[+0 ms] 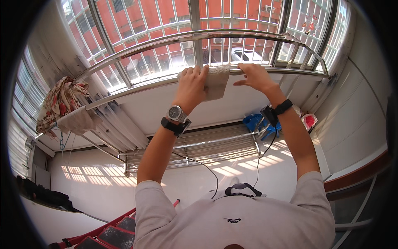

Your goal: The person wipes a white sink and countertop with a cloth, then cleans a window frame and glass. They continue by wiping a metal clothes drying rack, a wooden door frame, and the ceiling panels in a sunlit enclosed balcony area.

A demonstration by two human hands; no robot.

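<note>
A grey-beige cloth point(219, 82) hangs folded over the near metal rail point(298, 72) of a drying rack in front of the window. My left hand point(192, 88) grips the cloth's left part, fingers over the top and thumb low on its front. To the right of the cloth, my right hand point(256, 77) is at the same rail, thumb and fingers apart with nothing held between them. Whether its fingertips touch the rail I cannot tell. A wristwatch point(175, 112) and a black strap are on my left wrist; another strap with a black box point(269, 115) is on the right.
Floral fabric point(63, 102) and a beige cloth point(76, 121) hang on the rack's left side, near a blue hanger point(63, 140). Below stands a slatted metal rack point(214, 147), with a blue plastic item point(253, 122) beside it. A red stepladder point(116, 236) is at lower left. Black cables hang from my wrists.
</note>
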